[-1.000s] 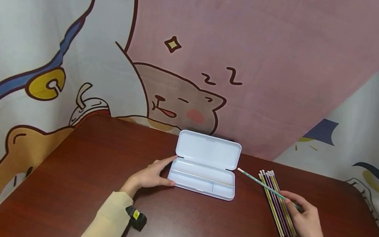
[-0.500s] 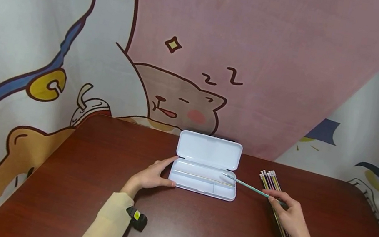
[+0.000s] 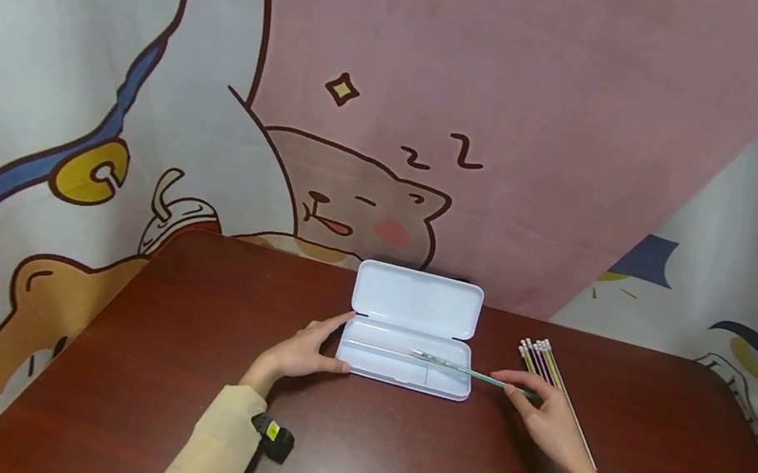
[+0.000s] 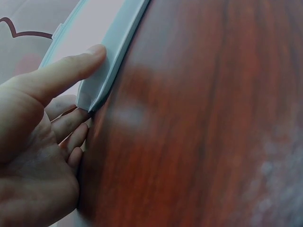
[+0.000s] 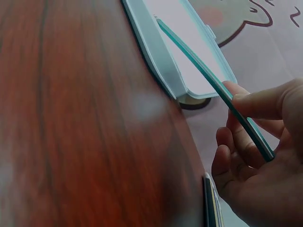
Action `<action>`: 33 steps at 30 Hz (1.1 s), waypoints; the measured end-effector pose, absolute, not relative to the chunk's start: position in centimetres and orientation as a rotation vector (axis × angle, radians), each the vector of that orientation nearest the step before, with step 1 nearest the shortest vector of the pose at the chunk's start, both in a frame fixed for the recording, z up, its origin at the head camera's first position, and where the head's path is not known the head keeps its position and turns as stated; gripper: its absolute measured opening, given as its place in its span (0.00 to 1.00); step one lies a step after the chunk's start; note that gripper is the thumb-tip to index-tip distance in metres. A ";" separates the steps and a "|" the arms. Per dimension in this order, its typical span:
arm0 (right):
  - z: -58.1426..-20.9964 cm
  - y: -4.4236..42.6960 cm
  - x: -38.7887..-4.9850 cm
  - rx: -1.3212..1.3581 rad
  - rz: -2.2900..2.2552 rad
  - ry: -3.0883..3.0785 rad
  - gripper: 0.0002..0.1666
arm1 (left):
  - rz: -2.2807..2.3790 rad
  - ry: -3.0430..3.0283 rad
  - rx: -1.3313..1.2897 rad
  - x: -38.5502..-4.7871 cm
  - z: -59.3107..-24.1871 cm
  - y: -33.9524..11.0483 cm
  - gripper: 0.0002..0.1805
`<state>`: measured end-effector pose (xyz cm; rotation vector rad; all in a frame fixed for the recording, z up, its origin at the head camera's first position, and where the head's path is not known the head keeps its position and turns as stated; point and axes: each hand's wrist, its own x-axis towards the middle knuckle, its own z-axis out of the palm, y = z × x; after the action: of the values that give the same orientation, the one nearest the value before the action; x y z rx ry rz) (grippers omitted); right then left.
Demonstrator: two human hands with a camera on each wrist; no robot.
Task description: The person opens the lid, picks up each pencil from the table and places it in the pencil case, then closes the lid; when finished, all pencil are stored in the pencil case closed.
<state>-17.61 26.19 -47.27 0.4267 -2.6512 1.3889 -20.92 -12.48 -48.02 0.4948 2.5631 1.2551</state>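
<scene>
A white pencil case [image 3: 417, 300] lies with its lid up on the table, its lower tray divided into compartments. The left hand [image 3: 299, 351] holds the case's left end, thumb at the front edge and fingers at the side; in the left wrist view the thumb of that hand [image 4: 42, 109] presses the case wall [image 4: 106, 66]. Between thumb and fingers, the right hand [image 3: 553, 424] pinches a green pencil [image 3: 487, 379], whose far end is over the tray. The right wrist view shows this pencil [image 5: 199, 64] slanting from the hand [image 5: 265, 142] across the case [image 5: 165, 71].
Several striped pencils [image 3: 542, 365] lie in a bundle right of the case, partly hidden behind the right hand. The brown table [image 3: 386, 458] meets a cartoon-printed cloth [image 3: 550, 174] at its back edge.
The right hand has moved left from above the bundle, carrying the green pencil from beside the case to over its tray. The left hand stays at the case's left end.
</scene>
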 end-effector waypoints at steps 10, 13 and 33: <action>-46.1 23.2 -18.3 0.539 1.432 -2.648 0.11 | 1.258 2.559 0.493 -20.9 -48.0 -12.5 0.47; -45.1 22.1 -18.3 0.589 1.452 -2.617 0.10 | 1.259 2.558 0.492 -21.0 -48.1 -12.5 0.47; -47.1 18.9 -21.5 0.673 1.399 -2.652 0.11 | 1.281 2.560 0.515 -21.1 -48.4 -12.5 0.47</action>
<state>-21.46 18.89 -47.14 0.6728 -2.6516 1.3988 -21.07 -12.54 -48.38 0.5150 2.5596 1.2810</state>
